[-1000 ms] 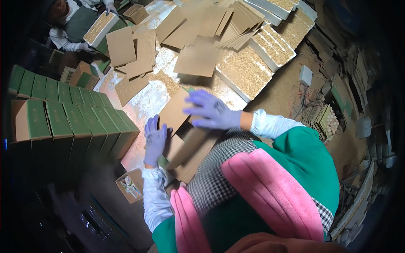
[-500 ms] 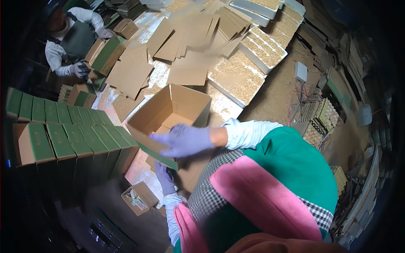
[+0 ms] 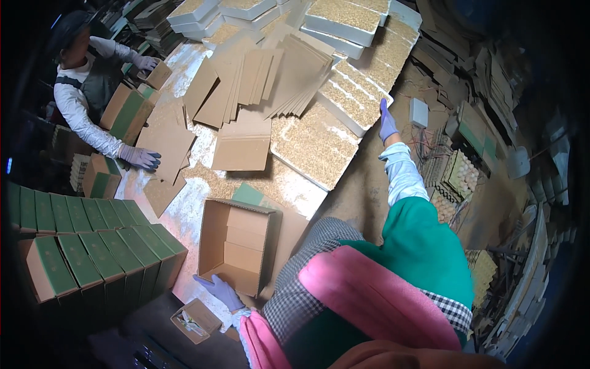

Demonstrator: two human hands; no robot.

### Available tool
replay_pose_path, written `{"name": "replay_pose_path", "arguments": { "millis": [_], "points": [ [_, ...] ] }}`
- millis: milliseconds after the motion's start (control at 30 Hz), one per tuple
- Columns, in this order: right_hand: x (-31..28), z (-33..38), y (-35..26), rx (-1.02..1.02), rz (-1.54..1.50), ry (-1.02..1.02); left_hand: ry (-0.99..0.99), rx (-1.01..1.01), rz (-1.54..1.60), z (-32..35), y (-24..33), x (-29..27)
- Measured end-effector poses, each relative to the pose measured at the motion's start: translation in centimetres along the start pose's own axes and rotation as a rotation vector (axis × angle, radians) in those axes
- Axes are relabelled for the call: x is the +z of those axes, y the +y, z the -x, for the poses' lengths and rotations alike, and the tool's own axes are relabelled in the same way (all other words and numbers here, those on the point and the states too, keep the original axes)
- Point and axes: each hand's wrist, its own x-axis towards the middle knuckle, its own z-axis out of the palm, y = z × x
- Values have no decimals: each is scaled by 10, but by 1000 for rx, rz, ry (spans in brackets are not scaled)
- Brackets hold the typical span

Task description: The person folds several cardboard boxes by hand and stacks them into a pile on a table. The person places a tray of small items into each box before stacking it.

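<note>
An open, empty cardboard box stands on the work table in front of me, its opening facing up. My left hand, in a lavender glove, lies against the box's near side at the lower left corner, fingers stretched out. Far to the right, my right hand, gloved alike, reaches forward with straight fingers to the corner of a white foam tray filled with tan husk-like grain. Whether the fingertips press on the tray I cannot tell.
Flat cardboard sheets lie fanned across the table. Green-topped boxes stand in rows at left. A co-worker's gloved hand rests on cardboard. Egg trays are stacked at right, and a small carton sits near me.
My right hand has left the box and swung right to the foam tray. The box now sits turned and nearer. The co-worker's arms have spread apart.
</note>
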Motion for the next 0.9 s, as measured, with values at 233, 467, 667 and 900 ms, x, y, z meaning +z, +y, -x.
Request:
{"name": "replay_pose_path", "arguments": {
  "millis": [233,467,667,900],
  "points": [
    [26,3,28,-42,-1010,-478,-22,82,-63,-14,-27,-6],
    [-104,34,64,47,-1062,-891,-9,35,114,-19,-28,-5],
    [-149,185,18,-180,-657,-1270,-89,201,108,-56,-16,16],
    [-117,363,-29,-751,-57,-1644,-115,226,426,-67,1,24]
  ]
}}
